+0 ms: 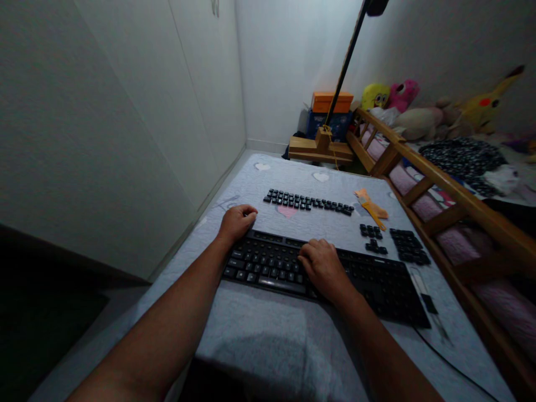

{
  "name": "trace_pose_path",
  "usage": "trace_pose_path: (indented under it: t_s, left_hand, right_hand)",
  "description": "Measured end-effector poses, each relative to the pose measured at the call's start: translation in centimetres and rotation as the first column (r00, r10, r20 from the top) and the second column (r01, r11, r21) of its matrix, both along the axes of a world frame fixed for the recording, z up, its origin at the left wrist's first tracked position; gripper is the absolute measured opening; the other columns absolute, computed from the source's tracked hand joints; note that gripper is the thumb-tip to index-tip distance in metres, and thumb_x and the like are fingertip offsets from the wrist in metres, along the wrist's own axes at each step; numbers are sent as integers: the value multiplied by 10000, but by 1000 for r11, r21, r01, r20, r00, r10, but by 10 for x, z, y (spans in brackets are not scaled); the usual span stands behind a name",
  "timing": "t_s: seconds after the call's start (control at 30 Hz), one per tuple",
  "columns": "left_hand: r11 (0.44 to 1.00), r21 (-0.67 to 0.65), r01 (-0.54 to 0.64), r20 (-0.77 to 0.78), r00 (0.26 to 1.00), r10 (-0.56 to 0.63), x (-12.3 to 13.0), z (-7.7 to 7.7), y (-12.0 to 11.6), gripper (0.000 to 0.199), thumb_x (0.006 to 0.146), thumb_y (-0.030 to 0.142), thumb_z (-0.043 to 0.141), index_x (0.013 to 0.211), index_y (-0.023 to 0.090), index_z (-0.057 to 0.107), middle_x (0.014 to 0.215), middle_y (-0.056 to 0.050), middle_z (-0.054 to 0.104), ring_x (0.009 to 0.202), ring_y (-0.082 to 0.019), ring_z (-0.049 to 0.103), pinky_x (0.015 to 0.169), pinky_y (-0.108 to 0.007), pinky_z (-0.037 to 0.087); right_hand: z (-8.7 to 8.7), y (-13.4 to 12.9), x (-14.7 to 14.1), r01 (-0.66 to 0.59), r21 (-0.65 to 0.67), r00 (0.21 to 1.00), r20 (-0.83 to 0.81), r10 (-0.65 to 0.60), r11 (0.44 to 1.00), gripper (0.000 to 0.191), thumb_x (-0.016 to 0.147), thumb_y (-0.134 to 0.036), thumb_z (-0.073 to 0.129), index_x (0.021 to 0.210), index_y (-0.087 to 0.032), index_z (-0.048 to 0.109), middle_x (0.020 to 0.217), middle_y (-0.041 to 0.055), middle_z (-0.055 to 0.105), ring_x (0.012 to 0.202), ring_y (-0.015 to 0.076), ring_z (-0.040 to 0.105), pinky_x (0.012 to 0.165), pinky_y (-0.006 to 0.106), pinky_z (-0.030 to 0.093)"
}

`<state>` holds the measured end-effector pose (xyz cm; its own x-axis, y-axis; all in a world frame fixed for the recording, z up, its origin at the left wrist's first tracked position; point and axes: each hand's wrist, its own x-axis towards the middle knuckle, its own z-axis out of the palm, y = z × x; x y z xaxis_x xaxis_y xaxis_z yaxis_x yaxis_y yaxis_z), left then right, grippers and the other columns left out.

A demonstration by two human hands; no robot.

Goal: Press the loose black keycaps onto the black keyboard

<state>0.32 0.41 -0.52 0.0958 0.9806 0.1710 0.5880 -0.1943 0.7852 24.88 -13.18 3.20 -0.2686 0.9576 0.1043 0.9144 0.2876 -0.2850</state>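
A black keyboard [276, 262] lies on the quilted bedspread in front of me, with keycaps on its lower left part and bare key sockets in the upper rows and on the right. My left hand [238, 223] is closed at the keyboard's upper left corner. Over the middle of the keyboard, my right hand [322, 267] has its fingers bent and drawn together among the keys; what is under the fingertips is hidden. Loose black keycaps [293, 200] lie in rows beyond the keyboard. More groups of keycaps [406, 245] sit to the right.
An orange cloth [372, 207] and a yellow-handled brush [373, 216] lie beyond the keyboard. A slim tool [427, 303] rests by its right end, near the cable [452, 363]. A wooden bed rail [439, 195] runs along the right, a white cabinet [167, 111] along the left.
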Motion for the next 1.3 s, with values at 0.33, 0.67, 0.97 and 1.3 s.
trace_pose_path:
  t_s: [0.33,0.67,0.97,1.3]
  left_hand:
    - [1000,8,2,-1,1000,-2,0,1,0,287,735,351,553,857,170,740,863,-62,744,804,-212,668,776,-309,503]
    - [1000,8,-3,8,1000,3,0,-1,0,286,732,356,559,854,168,737,847,-57,743,793,-207,663,754,-299,498]
    - [1000,1,-5,10,1000,5,0,0,0,293,738,354,557,863,162,739,853,-60,742,798,-207,664,759,-299,502]
    - [1000,15,-2,-10,1000,2,0,-2,0,287,743,342,546,860,168,743,854,-50,742,798,-203,661,762,-300,492]
  right_hand:
    - [6,-2,-2,21,-11,999,-49,-22,1000,27,875,-184,556,869,-203,573,896,47,619,879,206,508,811,338,346]
    - [2,-4,3,-4,-22,986,-168,1,1000,61,875,-163,524,869,-206,567,896,36,597,894,200,501,840,346,347]
    - [-1,-1,3,11,-20,987,-159,-14,1000,89,846,-132,520,857,-211,558,873,31,590,879,201,497,815,335,346]
    - [11,12,11,-10,-123,969,-247,-20,992,106,840,-162,492,817,-193,590,836,32,628,820,174,550,757,296,383]
